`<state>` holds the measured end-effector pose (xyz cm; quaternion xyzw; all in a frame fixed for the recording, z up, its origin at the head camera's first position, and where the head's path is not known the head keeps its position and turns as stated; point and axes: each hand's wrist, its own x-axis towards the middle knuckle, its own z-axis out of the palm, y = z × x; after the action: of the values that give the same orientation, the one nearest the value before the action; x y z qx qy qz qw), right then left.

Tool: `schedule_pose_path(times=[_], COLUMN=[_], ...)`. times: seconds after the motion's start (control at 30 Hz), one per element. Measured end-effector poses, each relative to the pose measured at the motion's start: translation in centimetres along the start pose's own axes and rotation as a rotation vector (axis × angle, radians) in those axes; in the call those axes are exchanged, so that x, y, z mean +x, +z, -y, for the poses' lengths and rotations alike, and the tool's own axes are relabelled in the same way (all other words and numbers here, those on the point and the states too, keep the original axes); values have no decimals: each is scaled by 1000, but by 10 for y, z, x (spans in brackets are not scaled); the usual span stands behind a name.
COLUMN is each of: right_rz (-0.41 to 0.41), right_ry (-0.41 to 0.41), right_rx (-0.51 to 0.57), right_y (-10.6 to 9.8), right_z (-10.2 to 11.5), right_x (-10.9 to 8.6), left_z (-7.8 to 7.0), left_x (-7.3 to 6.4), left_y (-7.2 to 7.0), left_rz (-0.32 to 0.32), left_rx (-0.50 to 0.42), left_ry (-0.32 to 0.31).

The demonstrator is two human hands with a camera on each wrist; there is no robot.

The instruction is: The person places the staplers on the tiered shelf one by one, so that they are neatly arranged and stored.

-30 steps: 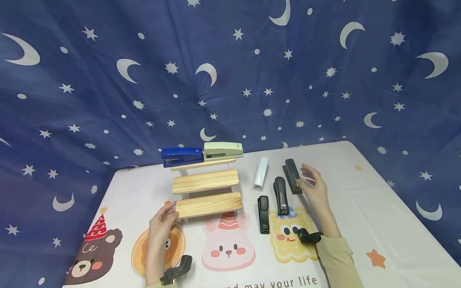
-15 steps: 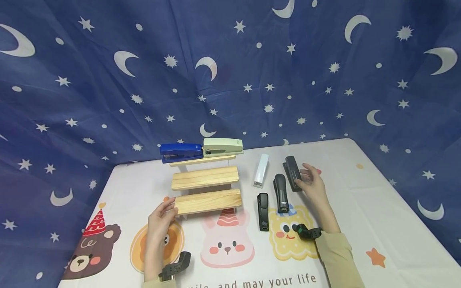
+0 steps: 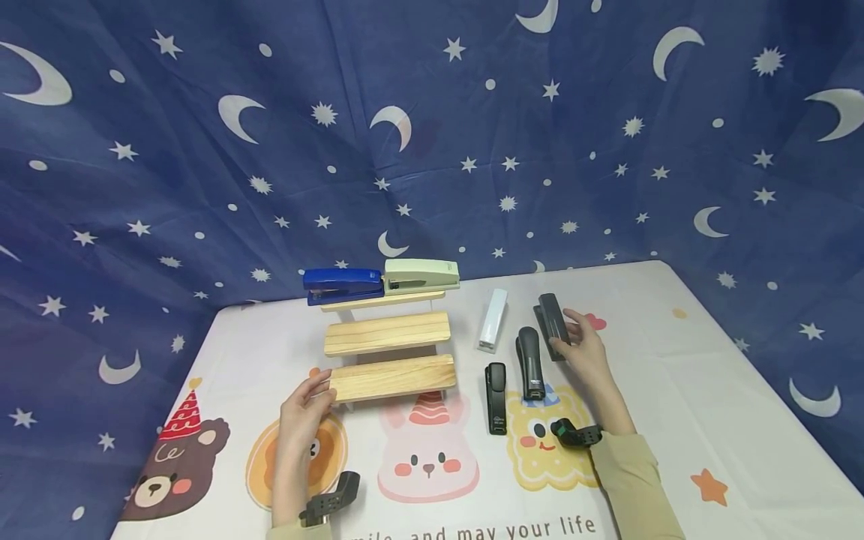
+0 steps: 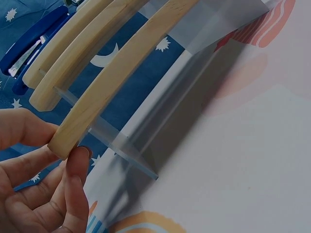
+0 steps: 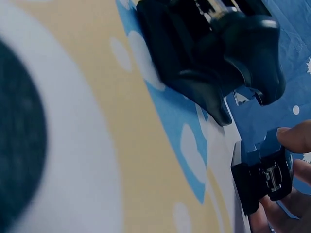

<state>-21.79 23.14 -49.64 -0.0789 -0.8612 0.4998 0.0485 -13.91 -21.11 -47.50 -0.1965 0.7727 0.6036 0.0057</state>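
Observation:
On the left stands a three-tier display rack with wooden boards [image 3: 394,377] and clear supports. My left hand [image 3: 301,412] pinches the left end of its lowest board; the left wrist view shows thumb and fingers [image 4: 77,162] about that board end [image 4: 73,131]. My right hand [image 3: 586,352] holds a black stapler [image 3: 553,322] at the back right, thumb on one side and fingers on the other. In the right wrist view the stapler's end [image 5: 265,177] lies between thumb [image 5: 297,137] and fingers. It seems to be at table level still.
A blue stapler [image 3: 343,283] and a pale green stapler [image 3: 421,274] lie end to end on the top board. Between rack and right hand lie a white stapler [image 3: 493,319], a curved black stapler [image 3: 530,364] and a small black stapler [image 3: 496,397] on the printed tablecloth [image 3: 715,405].
My right hand has closed in on the black stapler and now grips it. The left hand stays at the rack. The head view has shifted slightly.

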Motion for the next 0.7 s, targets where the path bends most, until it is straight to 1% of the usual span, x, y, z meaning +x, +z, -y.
schedule_pose_path(times=[0.23, 0.33, 0.47, 0.57, 0.7], right_rz=[-20, -45, -78, -84, -83], right_ry=[31, 22, 10, 6, 5], right_rx=[-4, -8, -40, -54, -42], right_y=[5, 6, 6, 6, 6], right_z=[0, 0, 0, 1, 2], right_x=[2, 2, 1, 0, -1], left_z=[0, 1, 1, 1, 1], left_x=[0, -1, 0, 0, 0], left_y=[0, -1, 0, 0, -1], left_rz=[-1, 1, 3, 1, -1], left_rx=[1, 2, -1, 0, 4], left_ry=[1, 2, 0, -3, 0])
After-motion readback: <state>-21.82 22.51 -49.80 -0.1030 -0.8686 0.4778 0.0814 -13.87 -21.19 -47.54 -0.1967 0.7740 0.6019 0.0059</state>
